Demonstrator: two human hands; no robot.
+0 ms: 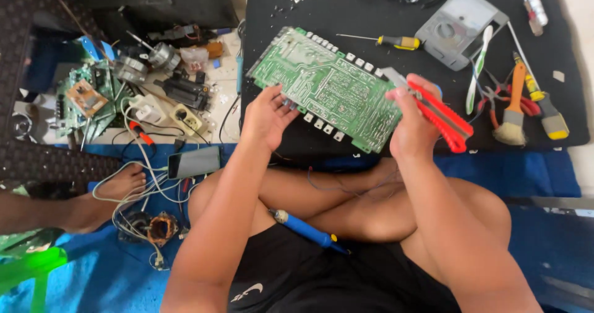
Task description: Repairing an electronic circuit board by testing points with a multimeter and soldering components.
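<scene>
I sit cross-legged on the floor with a green board [328, 87] held up over the edge of the black mat [371, 16], solder side toward me. My left hand [266, 116] grips its near-left edge, fingers curled under and thumb on top. My right hand [413, 120] is closed around a red cutter [442, 116], its blade end laid against the board's right edge; I cannot quite see from here whether the blade touches a joint or only the rim. So the work on the board looks underway, not finished: the board is out of any housing and bare, no part has visibly come off at this edge, and the white connectors along its lower side are all in place. A blue soldering iron [306, 228] lies idle across my lap, apart from both hands. On the mat beyond sit a yellow-handled screwdriver [393, 41], a grey meter [455, 28], a brush [512, 112] and pliers [495, 96], all untouched. A second board [83, 96] lies among loose parts to my left.
</scene>
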